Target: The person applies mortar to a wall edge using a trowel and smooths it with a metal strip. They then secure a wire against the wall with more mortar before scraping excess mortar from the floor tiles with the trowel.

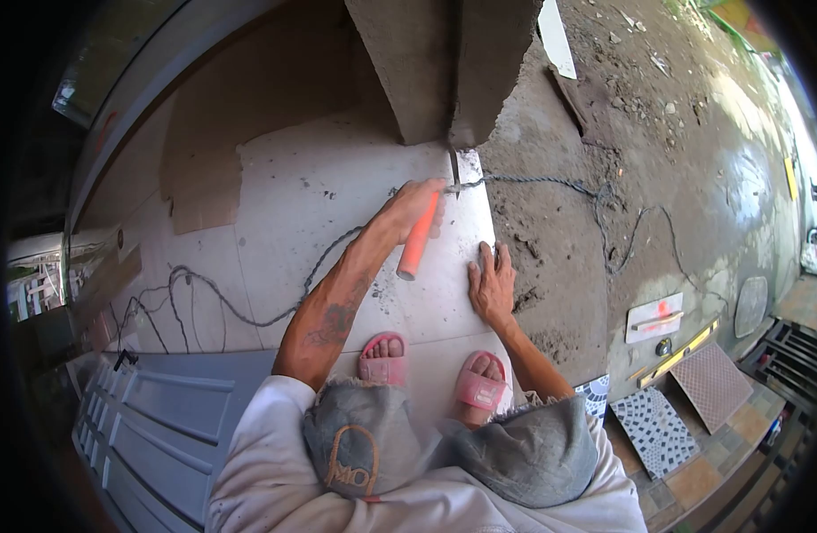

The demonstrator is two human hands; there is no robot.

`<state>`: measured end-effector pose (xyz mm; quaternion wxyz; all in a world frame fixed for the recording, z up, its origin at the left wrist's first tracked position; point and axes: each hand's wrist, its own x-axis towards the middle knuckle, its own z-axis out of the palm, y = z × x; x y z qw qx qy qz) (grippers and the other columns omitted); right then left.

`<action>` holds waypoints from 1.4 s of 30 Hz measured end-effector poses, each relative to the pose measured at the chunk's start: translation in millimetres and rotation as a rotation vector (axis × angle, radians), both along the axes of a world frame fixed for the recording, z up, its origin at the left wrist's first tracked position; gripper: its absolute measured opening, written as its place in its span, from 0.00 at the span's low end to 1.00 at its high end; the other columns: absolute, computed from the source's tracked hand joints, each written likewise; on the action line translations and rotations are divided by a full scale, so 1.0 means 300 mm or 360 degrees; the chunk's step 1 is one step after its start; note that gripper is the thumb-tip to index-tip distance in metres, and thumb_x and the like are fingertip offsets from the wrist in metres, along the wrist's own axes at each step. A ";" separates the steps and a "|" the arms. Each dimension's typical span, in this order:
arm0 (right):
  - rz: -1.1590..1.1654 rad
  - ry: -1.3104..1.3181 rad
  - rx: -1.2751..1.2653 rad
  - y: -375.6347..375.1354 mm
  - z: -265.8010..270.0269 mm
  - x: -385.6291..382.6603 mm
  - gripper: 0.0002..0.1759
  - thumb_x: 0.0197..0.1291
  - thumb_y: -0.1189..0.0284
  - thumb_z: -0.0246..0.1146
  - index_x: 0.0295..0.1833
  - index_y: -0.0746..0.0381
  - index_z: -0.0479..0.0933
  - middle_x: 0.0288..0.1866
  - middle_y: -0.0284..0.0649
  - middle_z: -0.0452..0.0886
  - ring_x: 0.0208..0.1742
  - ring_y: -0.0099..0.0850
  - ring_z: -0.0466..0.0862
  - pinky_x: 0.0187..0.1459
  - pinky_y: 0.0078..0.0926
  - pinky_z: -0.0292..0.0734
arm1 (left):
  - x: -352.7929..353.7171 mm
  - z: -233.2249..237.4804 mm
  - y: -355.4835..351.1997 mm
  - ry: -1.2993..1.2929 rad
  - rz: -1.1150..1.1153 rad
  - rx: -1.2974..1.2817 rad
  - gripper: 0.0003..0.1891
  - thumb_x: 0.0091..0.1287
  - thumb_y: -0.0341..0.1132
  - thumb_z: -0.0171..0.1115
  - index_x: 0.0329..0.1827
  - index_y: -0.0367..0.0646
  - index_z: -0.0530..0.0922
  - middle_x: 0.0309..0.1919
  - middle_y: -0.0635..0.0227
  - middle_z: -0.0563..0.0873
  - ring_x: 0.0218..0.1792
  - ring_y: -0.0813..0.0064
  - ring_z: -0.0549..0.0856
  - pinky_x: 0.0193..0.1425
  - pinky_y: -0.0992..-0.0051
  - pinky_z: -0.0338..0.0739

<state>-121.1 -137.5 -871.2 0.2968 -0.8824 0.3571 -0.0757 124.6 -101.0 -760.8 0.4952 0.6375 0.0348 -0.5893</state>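
Note:
My left hand (415, 211) is wrapped round an orange-handled tool (414, 249). The handle's blunt end points down toward my feet, and the tool's head is too small and hidden to make out. Beneath both hands lies a pale floor tile (435, 302), bordering rough grey mortar. My right hand (493, 289) rests flat, fingers apart, near the tile's right edge. A dark twisted rope (537, 179) runs past the tool and under my left arm. Just beyond the tool, a grey cement column (426, 71) meets the floor.
Torn cardboard (204, 182) lies on the tiles at left, near a grey panelled door (173, 417). To the right, on rough mortar (559, 266), are a float trowel (654, 320) and a yellow spirit level (684, 351). Mosaic tiles (654, 433) lie at lower right. Pink slippers (481, 388) are on my feet.

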 end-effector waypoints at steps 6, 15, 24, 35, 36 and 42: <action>0.0007 -0.0025 -0.0062 0.001 -0.006 -0.001 0.29 0.70 0.60 0.59 0.73 0.55 0.66 0.73 0.58 0.63 0.69 0.52 0.71 0.67 0.48 0.63 | -0.001 0.014 0.001 0.0024 0.0004 -0.0016 0.21 0.73 0.48 0.57 0.43 0.33 0.72 0.27 0.67 0.74 0.21 0.77 0.72 0.21 0.74 0.71; 0.0037 0.0005 -0.0047 0.001 0.005 0.000 0.26 0.75 0.60 0.54 0.73 0.57 0.64 0.74 0.57 0.61 0.70 0.54 0.67 0.67 0.49 0.63 | -0.002 0.031 0.000 0.0046 0.0026 -0.0048 0.21 0.73 0.48 0.57 0.43 0.33 0.72 0.27 0.66 0.74 0.21 0.77 0.72 0.21 0.73 0.71; 0.0020 0.0025 -0.0026 0.002 0.013 0.002 0.26 0.75 0.60 0.54 0.74 0.56 0.64 0.74 0.58 0.61 0.70 0.55 0.67 0.67 0.50 0.64 | -0.006 0.069 0.006 -0.0003 -0.0006 -0.0062 0.20 0.73 0.47 0.57 0.41 0.34 0.73 0.27 0.66 0.74 0.22 0.77 0.72 0.21 0.73 0.72; 0.0037 -0.0009 -0.0018 0.000 0.005 -0.001 0.26 0.74 0.61 0.55 0.73 0.56 0.64 0.74 0.59 0.61 0.70 0.56 0.68 0.67 0.50 0.65 | -0.011 0.108 0.008 -0.0018 0.0005 -0.0054 0.20 0.73 0.47 0.57 0.40 0.34 0.73 0.26 0.67 0.74 0.21 0.76 0.72 0.21 0.73 0.72; 0.0037 -0.0014 -0.0035 0.002 0.003 -0.002 0.26 0.74 0.61 0.55 0.73 0.56 0.64 0.74 0.59 0.61 0.70 0.57 0.68 0.67 0.50 0.65 | -0.010 0.101 0.008 -0.0007 0.0005 -0.0068 0.20 0.73 0.47 0.57 0.40 0.34 0.73 0.25 0.67 0.74 0.21 0.76 0.72 0.21 0.73 0.72; 0.0002 -0.0019 -0.0137 0.007 -0.012 0.001 0.28 0.71 0.60 0.59 0.73 0.55 0.66 0.73 0.56 0.63 0.70 0.50 0.71 0.66 0.48 0.65 | 0.002 0.082 0.003 0.0036 0.0058 -0.0102 0.20 0.73 0.48 0.57 0.41 0.34 0.73 0.25 0.66 0.74 0.21 0.76 0.72 0.20 0.73 0.72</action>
